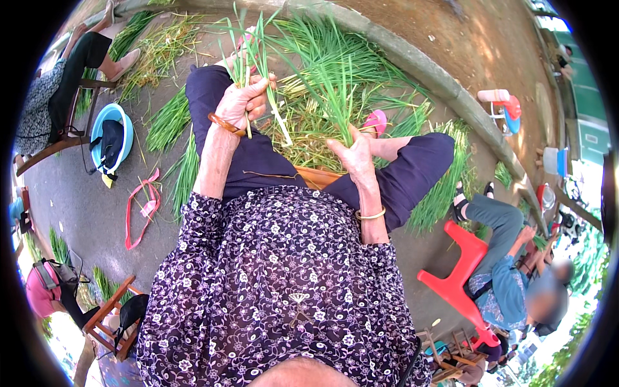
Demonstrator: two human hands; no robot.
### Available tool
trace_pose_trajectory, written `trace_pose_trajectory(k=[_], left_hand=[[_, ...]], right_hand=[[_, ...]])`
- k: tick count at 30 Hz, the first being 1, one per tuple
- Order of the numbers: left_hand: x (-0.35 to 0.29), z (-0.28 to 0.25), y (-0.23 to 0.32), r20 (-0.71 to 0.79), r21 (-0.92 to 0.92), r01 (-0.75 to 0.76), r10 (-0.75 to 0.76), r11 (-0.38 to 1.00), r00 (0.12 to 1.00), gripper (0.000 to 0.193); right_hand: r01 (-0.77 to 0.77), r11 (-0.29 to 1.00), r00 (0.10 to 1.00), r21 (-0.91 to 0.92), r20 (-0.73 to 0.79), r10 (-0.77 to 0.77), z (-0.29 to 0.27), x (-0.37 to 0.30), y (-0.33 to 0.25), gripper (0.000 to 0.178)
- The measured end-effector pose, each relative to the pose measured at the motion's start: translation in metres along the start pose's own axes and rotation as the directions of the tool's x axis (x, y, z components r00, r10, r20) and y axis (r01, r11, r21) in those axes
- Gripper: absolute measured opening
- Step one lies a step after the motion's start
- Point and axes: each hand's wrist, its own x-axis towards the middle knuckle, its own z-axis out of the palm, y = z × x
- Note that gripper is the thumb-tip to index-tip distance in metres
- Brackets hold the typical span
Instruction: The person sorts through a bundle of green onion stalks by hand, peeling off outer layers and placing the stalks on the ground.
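My left hand (237,103), with a brown bangle at its wrist, is closed round a few garlic chives (275,111). Their green leaves point up past the fingers, and a pale stalk slants down to the right of the hand. Over my right knee, my right hand (359,158) grips the base of a fuller chive bunch (340,106), whose leaves fan upward; its fingertips are partly hidden. Between my legs lies a heap of yellowish stalks and peelings (303,138). Beyond it spreads a large pile of green chives (322,55).
At left stands a blue basin (133,137) with a dark bag inside, near a red strap (131,219) on the ground. A red plastic stool (459,261) is at right, beside a seated person. Another person sits at upper left. A stone kerb (412,55) curves behind the chives.
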Motion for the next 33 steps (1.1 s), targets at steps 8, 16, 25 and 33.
trace_pose_trajectory(k=[8,16,25,33], left_hand=[[-0.009,0.011,-0.008,0.084,-0.008,0.069,-0.068,0.998,0.994,0.021],[-0.009,0.015,-0.02,0.107,-0.007,0.07,-0.068,0.998,0.992,0.022],[-0.007,0.02,-0.036,0.122,0.0,0.106,-0.105,0.994,0.987,0.019],[-0.011,0.032,-0.034,0.151,-0.018,0.073,-0.07,0.997,0.986,0.02]], right_hand=[[-0.255,0.949,0.963,0.184,-0.037,0.266,-0.004,0.003,0.0,0.024],[-0.283,0.871,0.956,0.402,0.194,0.221,0.004,-0.008,-0.023,0.02],[-0.306,0.856,0.931,0.417,0.319,0.177,0.033,-0.02,-0.051,0.022],[-0.458,0.683,0.871,0.569,0.442,0.215,0.034,-0.018,-0.043,0.013]])
